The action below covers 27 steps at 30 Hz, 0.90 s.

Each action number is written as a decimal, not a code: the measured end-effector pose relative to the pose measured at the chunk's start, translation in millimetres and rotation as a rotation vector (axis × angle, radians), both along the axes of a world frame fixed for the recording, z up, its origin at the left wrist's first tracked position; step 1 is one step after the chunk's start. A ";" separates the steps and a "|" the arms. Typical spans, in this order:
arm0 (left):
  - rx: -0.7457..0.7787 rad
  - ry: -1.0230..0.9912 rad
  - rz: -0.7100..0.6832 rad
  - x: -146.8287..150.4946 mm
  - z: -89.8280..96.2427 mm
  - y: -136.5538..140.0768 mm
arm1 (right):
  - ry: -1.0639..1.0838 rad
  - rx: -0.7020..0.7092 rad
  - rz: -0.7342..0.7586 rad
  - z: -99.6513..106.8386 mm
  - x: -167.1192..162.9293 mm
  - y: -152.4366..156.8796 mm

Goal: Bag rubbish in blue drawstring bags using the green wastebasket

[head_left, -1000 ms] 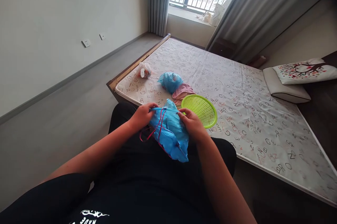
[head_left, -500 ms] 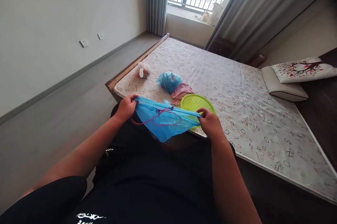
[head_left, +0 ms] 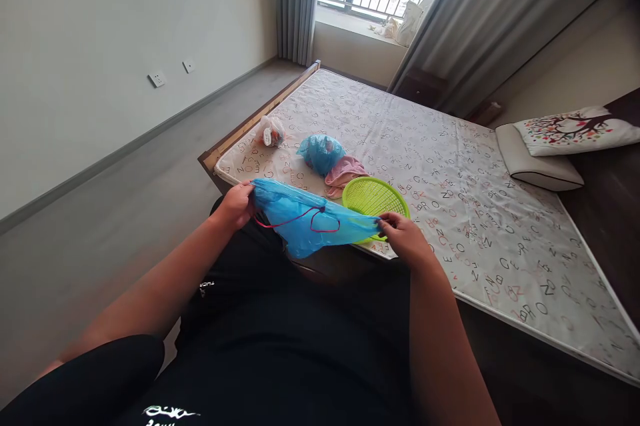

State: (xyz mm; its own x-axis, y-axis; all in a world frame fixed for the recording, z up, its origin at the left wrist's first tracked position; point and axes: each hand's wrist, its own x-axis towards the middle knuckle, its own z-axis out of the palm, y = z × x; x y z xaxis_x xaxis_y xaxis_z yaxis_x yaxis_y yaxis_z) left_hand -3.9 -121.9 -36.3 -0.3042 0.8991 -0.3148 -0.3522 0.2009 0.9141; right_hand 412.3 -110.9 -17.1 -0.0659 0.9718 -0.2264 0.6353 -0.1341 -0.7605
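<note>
A thin blue plastic bag [head_left: 305, 239] with a red drawstring [head_left: 325, 231] is stretched between my two hands, above my lap. My left hand [head_left: 235, 206] pinches its left top corner. At the right top corner, the fingers of my right hand [head_left: 404, 236] are closed on the bag's edge. Just behind the bag, a green plastic basket [head_left: 380, 194] lies on the mattress near its edge, partly covered by the bag and my right hand. A pink cloth [head_left: 345, 173] touches the far side of the basket. Beside the cloth sits a filled blue bag [head_left: 323, 153].
A white plastic bag [head_left: 273, 131] with something inside lies near the left corner of the letter-printed mattress [head_left: 470, 213]. The wooden bed frame [head_left: 260, 118] runs along the left side. Cushions [head_left: 540, 159] lie at the right. Grey curtains [head_left: 295, 6] flank a barred window.
The blue bag is pulled slightly wider and its lower edge has risen. My right hand has shifted a little right and down; the red drawstring has changed its loop.
</note>
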 end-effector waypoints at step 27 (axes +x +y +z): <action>0.205 0.969 -0.315 -2.6 39.6 -13.6 | 0.207 0.061 -0.025 18.6 -80.9 26.9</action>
State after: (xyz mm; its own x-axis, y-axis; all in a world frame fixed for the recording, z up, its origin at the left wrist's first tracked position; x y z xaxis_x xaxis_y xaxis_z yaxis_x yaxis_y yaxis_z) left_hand -6.5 -135.5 3.3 -0.0875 0.9903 0.1075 0.5931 -0.0349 0.8044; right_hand 331.4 -84.0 1.5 -0.0808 0.9852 -0.1514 0.4620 -0.0976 -0.8815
